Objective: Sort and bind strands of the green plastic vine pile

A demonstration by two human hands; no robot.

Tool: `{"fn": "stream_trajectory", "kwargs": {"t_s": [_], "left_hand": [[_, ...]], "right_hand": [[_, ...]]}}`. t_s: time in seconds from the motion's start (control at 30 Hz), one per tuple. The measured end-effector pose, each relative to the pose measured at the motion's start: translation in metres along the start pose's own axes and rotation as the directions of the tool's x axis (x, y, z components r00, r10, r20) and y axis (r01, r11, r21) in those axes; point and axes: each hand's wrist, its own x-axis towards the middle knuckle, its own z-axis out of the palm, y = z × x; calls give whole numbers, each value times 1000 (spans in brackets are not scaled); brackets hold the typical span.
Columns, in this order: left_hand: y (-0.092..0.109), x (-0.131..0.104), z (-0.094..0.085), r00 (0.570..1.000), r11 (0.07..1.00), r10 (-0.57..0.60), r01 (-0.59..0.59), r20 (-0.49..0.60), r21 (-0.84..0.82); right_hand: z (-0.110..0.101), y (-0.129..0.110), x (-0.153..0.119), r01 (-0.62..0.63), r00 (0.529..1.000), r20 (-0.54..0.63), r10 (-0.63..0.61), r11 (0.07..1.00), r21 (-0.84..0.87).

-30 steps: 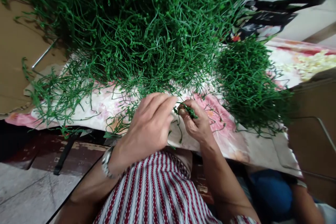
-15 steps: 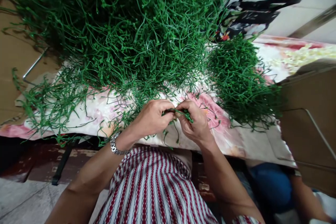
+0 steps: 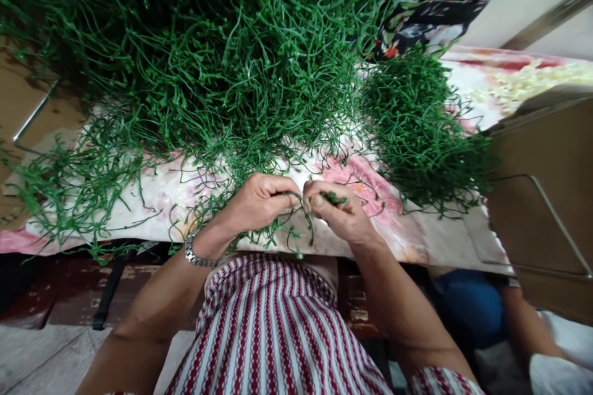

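Note:
My left hand (image 3: 262,200), with a metal watch at its wrist, pinches a thin green stem piece between thumb and fingers. Close beside it, my right hand (image 3: 336,210) is closed on more green stems (image 3: 333,197), whose tips poke out above its thumb. A few strands hang down between the two hands. Both hands are just over the near edge of a floral cloth (image 3: 356,170). Beyond them rises a large heap of green stems (image 3: 222,62), thin and branching, that look like plastic. A smaller pile of similar stems (image 3: 421,129) lies to the right.
Loose stems (image 3: 78,188) are scattered at the left. Cardboard boxes (image 3: 546,154) stand at the right, with a metal wire handle. A black floral bag (image 3: 426,18) sits behind the small pile, and pale yellow pieces (image 3: 537,83) lie farther right. Another person's arm (image 3: 528,321) shows lower right.
My hands have drawn slightly apart, and strands now dangle between them. The view has shifted a little, so the piles sit somewhat higher and more to the left.

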Motion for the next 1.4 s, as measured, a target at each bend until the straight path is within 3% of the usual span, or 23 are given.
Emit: {"fn": "stream_trajectory", "kwargs": {"t_s": [0.1, 0.23, 0.3, 0.47, 0.67, 0.87, 1.0, 1.1, 1.23, 1.33, 1.4], "left_hand": [[0, 1, 2, 996, 1000, -19, 19, -87, -5], [3, 0, 4, 997, 998, -60, 60, -52, -14], [4, 0, 3, 997, 998, -63, 64, -38, 14], [5, -2, -1, 998, 996, 30, -26, -49, 81], [4, -5, 1, 995, 989, 93, -89, -35, 116], [5, -8, -2, 998, 996, 48, -44, -50, 75], [8, -8, -5, 998, 994, 68, -67, -11, 88], [13, -6, -4, 997, 991, 72, -76, 39, 113], [17, -6, 0, 999, 963, 11, -22, 41, 269], [15, -6, 2, 997, 965, 6, -26, 75, 261], [12, -6, 2, 995, 980, 43, -60, 93, 189]], "right_hand": [[3, 5, 4, -62, 987, -148, 62, 998, 5], [5, 5, 4, -96, 962, -247, 112, 993, 76], [4, 3, 2, -115, 960, -257, 113, 993, 6], [-1, -7, -1, -85, 981, -194, 29, 954, -287], [-3, -9, -1, -18, 985, -168, -41, 941, -337], [-8, -12, -4, 60, 994, -56, -90, 916, -397], [-6, -17, -4, 147, 982, -26, -189, 837, -528], [-1, -17, -4, 218, 966, 38, -256, 726, -652], [0, -15, -6, 259, 959, 137, -247, 577, -774], [-3, -17, -5, 263, 962, 154, -225, 612, -746], [-4, -18, -2, 262, 964, 149, -218, 712, -652]]}}
